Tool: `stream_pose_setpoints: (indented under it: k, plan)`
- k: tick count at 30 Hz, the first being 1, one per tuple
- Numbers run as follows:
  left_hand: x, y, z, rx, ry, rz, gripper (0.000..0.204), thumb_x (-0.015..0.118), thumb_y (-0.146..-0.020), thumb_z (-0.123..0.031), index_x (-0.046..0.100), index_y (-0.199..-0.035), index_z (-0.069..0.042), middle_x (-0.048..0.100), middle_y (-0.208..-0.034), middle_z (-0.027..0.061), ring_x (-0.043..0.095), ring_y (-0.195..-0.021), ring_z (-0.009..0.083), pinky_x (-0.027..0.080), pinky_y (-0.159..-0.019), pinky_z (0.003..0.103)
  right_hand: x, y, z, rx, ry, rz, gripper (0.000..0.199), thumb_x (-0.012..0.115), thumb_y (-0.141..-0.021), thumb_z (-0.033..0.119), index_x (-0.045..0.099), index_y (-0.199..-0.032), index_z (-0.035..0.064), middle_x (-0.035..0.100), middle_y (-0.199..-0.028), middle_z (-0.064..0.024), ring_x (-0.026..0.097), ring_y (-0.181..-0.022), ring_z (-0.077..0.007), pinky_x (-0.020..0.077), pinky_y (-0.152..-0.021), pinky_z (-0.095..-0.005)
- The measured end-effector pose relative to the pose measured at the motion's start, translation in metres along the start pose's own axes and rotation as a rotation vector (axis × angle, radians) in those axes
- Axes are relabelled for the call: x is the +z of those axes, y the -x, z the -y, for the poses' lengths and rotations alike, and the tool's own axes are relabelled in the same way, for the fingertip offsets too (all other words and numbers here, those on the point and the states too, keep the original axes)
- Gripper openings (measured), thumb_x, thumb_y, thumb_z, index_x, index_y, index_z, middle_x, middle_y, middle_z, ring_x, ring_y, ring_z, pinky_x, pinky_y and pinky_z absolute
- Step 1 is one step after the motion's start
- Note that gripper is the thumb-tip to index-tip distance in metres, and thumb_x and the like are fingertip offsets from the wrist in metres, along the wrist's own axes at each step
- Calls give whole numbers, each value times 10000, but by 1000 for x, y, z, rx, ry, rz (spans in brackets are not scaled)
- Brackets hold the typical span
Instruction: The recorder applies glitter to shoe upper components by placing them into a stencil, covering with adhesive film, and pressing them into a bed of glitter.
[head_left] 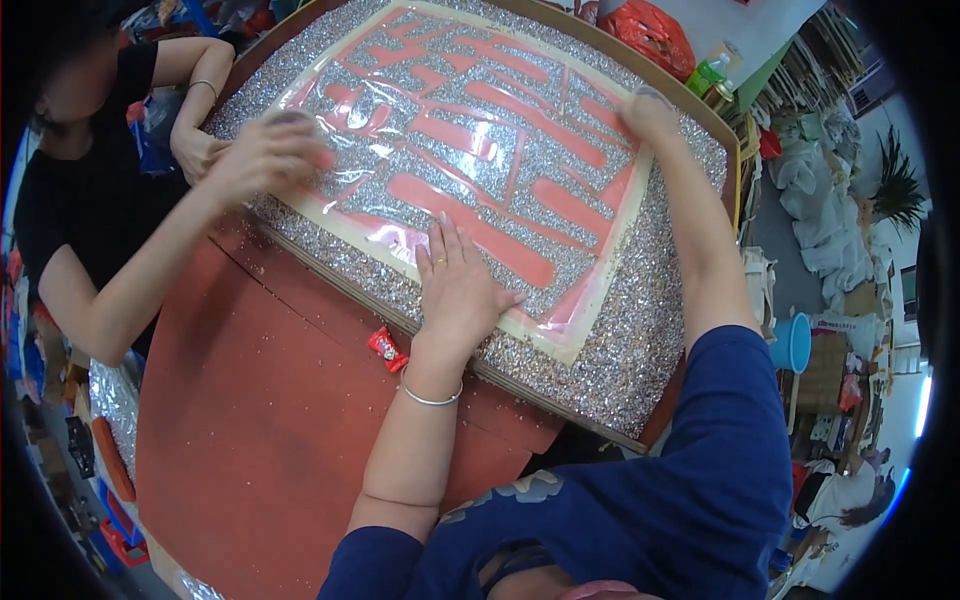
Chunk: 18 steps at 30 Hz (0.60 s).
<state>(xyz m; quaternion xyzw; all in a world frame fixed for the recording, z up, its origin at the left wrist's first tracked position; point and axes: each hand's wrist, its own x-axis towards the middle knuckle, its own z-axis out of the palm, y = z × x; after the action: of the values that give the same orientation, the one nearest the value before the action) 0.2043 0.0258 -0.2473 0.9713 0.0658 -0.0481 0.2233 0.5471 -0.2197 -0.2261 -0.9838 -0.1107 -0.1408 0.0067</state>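
Observation:
A large board covered in silver glitter (pixel 640 330) lies on a red-brown round table (pixel 260 420). On it rests a clear plastic sheet with red cut-out shapes (pixel 470 130) and a cream border. My left hand (pixel 455 280) presses flat on the sheet's near edge, fingers together, a thin bracelet on the wrist. My right hand (pixel 648 112) presses down on the sheet's far right corner. A co-worker in black at the left has one hand (pixel 265 155) flat on the sheet's left corner and the other hand (pixel 195 150) just behind it.
A small red wrapper (pixel 387 349) lies on the table next to my left wrist. Beyond the board are a red plastic bag (pixel 655 35) and a bottle (pixel 712 72). A blue bucket (pixel 792 343) and piled white cloth (pixel 830 230) stand at the right.

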Motion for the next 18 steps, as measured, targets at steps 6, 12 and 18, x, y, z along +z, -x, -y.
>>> stream_pose_setpoints:
  k: [6,12,18]
  plan:
    - [2,-6,-6,17,3,-11,1071,738,-712,-476,197,-1389,155,163,-1478,326,105,-1406,426,119,-1136,516,-35,36,5,-212,221,94,296,551,-843,318,631,-879,35,676,-898,-185,664,-820,-338,517,-706,-450]
    - [1,-1,8,-20,-40,-9,1050,736,-713,-482,229,-1394,136,152,-1501,288,101,-1423,374,107,-1144,496,-90,239,144,-1102,-59,416,244,512,-854,214,572,-914,-16,608,-618,-127,629,-593,-322,496,-564,-460]
    - [-9,0,3,64,-8,79,1071,759,-706,-440,187,-1395,148,151,-1482,325,109,-1413,404,114,-1148,486,-10,74,78,-500,152,142,331,467,-850,204,587,-1023,-51,673,-802,-194,671,-691,-334,541,-651,-449]
